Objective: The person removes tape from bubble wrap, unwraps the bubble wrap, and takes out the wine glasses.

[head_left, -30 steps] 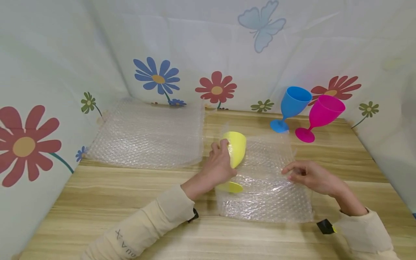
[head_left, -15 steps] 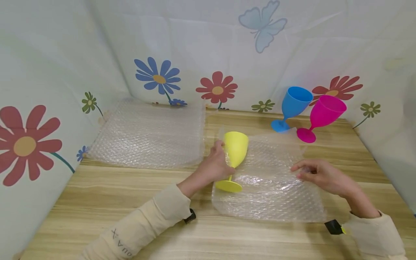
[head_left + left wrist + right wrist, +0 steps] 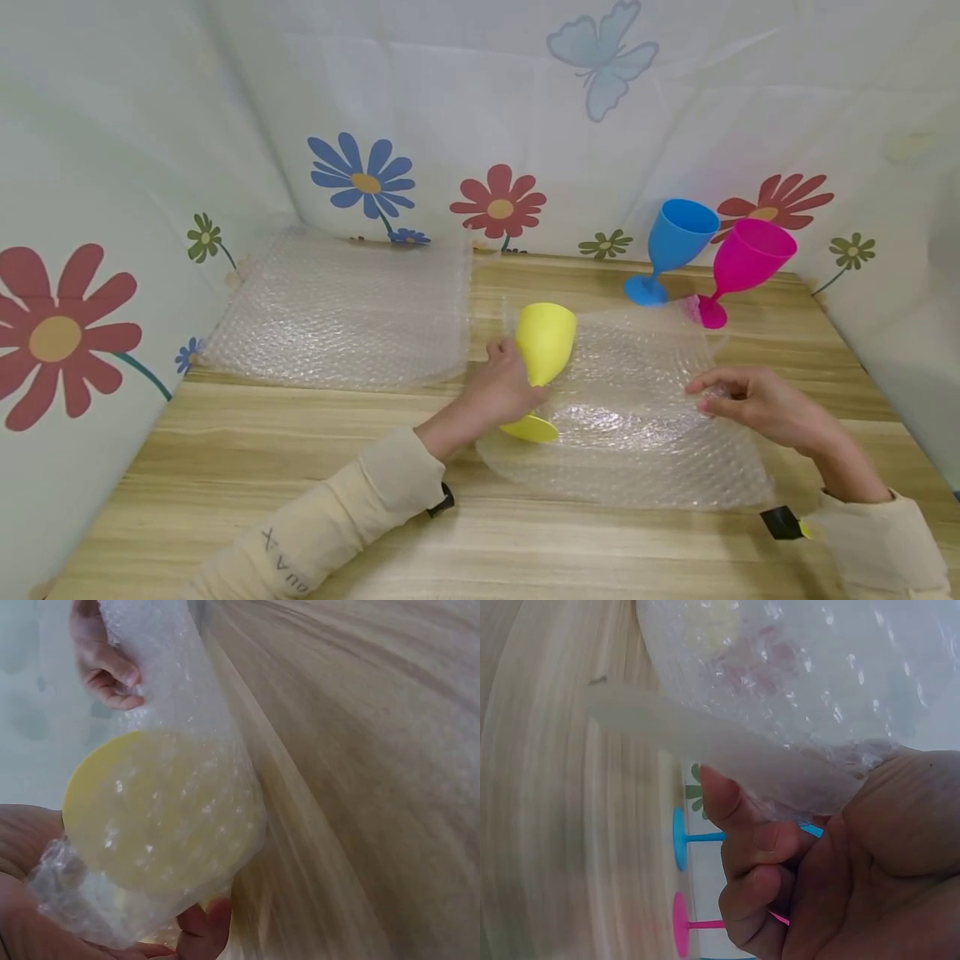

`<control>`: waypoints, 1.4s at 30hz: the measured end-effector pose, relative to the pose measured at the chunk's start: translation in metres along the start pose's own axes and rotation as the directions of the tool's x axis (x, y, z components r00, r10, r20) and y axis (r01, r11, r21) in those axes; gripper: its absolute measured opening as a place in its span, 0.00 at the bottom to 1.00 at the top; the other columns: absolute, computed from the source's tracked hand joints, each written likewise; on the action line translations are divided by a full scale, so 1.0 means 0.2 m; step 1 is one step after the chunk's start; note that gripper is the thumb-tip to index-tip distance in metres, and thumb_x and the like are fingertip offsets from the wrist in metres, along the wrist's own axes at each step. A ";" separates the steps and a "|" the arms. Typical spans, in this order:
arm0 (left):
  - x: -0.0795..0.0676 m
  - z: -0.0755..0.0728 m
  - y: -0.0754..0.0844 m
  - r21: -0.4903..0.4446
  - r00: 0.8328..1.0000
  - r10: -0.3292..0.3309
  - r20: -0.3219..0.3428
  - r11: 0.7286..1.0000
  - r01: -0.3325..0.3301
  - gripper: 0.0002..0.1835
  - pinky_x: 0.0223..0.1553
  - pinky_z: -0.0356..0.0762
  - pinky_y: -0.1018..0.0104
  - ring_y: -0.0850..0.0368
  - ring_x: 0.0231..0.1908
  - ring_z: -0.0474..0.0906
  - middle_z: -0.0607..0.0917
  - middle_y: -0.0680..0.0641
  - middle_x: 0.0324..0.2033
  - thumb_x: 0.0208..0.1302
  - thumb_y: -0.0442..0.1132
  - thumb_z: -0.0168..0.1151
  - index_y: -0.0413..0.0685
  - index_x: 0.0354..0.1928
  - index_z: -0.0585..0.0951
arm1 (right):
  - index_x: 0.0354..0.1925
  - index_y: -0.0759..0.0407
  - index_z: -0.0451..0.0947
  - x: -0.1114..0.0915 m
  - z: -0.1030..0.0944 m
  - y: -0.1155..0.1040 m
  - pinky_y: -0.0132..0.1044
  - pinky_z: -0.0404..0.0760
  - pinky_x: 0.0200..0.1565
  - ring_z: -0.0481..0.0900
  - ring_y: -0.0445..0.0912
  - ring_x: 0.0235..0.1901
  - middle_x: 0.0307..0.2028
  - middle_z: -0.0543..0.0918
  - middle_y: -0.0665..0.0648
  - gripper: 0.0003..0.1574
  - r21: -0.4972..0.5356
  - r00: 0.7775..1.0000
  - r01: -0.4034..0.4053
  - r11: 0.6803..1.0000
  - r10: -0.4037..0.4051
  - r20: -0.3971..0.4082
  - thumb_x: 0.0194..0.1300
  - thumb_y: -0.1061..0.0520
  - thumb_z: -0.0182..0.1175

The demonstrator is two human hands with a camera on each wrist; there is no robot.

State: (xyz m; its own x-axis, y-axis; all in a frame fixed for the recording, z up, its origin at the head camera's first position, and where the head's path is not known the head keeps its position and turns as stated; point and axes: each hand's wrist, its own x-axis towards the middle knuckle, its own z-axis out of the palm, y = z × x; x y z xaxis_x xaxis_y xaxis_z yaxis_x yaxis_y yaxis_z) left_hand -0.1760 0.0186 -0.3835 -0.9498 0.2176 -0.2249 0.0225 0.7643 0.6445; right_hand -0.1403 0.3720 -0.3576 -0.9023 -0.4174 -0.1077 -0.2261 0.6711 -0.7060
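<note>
My left hand (image 3: 504, 387) grips a yellow goblet (image 3: 546, 337) together with the left edge of a bubble wrap sheet (image 3: 622, 458). In the head view the goblet stands almost upright, leaning a little, its round foot towards me. Seen from the left wrist, bubble wrap (image 3: 157, 817) covers most of the goblet's yellow foot (image 3: 86, 769). My right hand (image 3: 768, 408) pinches the sheet's right side between thumb and fingers. The right wrist view shows the wrap (image 3: 727, 742) running up from that pinch, partly hiding the fingers. The goblet's stem is behind my left hand.
A blue goblet (image 3: 678, 237) and a pink goblet (image 3: 750, 258) stand at the back right; the sheet's far corner overlaps the pink foot. Another bubble wrap sheet (image 3: 352, 317) lies at the back left of the wooden table (image 3: 300, 433). Flowered fabric (image 3: 450, 100) encloses the back and sides.
My right hand has moved right, drawing the wrap wider, and its far corner now reaches the pink goblet's foot. More of the yellow goblet's bowl shows; my left hand has shifted slightly.
</note>
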 end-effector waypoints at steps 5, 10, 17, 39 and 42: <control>-0.01 -0.01 0.00 -0.014 0.999 -0.008 0.037 1.000 0.008 0.46 0.40 0.78 0.55 0.45 0.36 0.74 0.68 0.33 0.59 0.61 0.46 0.73 0.28 0.71 0.59 | 0.54 0.70 0.81 0.00 0.00 0.06 0.31 0.76 0.30 0.74 0.43 0.29 0.30 0.78 0.52 0.15 0.038 0.999 -0.046 0.998 0.045 0.017 0.71 0.66 0.63; -0.01 -0.02 -0.01 -0.073 0.999 -0.017 0.040 0.997 0.020 0.51 0.53 0.76 0.50 0.42 0.50 0.75 0.70 0.32 0.64 0.60 0.45 0.73 0.31 0.76 0.54 | 0.57 0.71 0.80 0.02 -0.02 0.12 0.32 0.77 0.31 0.74 0.45 0.29 0.31 0.79 0.53 0.18 0.088 0.993 -0.113 0.990 0.110 0.046 0.72 0.63 0.63; 0.00 0.01 0.00 -0.149 0.999 0.002 0.050 0.989 0.005 0.57 0.62 0.73 0.48 0.42 0.64 0.71 0.67 0.31 0.72 0.62 0.42 0.71 0.30 0.80 0.42 | 0.57 0.70 0.80 -0.01 -0.09 0.20 0.34 0.82 0.32 0.78 0.46 0.30 0.34 0.84 0.53 0.16 0.246 0.984 -0.154 0.957 0.125 0.127 0.75 0.64 0.60; 0.00 -0.01 0.00 -0.185 0.999 0.015 0.050 0.983 -0.006 0.45 0.55 0.77 0.49 0.44 0.52 0.77 0.76 0.36 0.62 0.63 0.38 0.70 0.35 0.77 0.58 | 0.62 0.67 0.78 -0.01 -0.15 0.26 0.34 0.83 0.39 0.79 0.46 0.38 0.48 0.83 0.54 0.20 0.329 0.962 -0.236 0.915 0.173 0.209 0.76 0.62 0.59; 0.00 -0.01 -0.01 -0.184 0.999 0.018 0.046 0.983 -0.009 0.46 0.55 0.76 0.48 0.45 0.53 0.77 0.76 0.35 0.62 0.62 0.38 0.70 0.35 0.77 0.58 | 0.67 0.68 0.72 -0.02 -0.15 0.27 0.39 0.84 0.44 0.77 0.51 0.47 0.57 0.77 0.64 0.28 0.278 0.952 -0.260 0.925 0.197 0.235 0.75 0.58 0.61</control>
State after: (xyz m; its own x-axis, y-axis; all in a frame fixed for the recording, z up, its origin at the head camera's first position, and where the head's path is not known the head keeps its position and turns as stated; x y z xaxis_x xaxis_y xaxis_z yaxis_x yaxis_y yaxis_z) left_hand -0.1763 0.0166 -0.3828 -0.9337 0.2595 -0.2467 -0.0265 0.6372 0.7703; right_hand -0.1595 0.4278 -0.3741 -0.8173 -0.4091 -0.4057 0.1269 0.5591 -0.8194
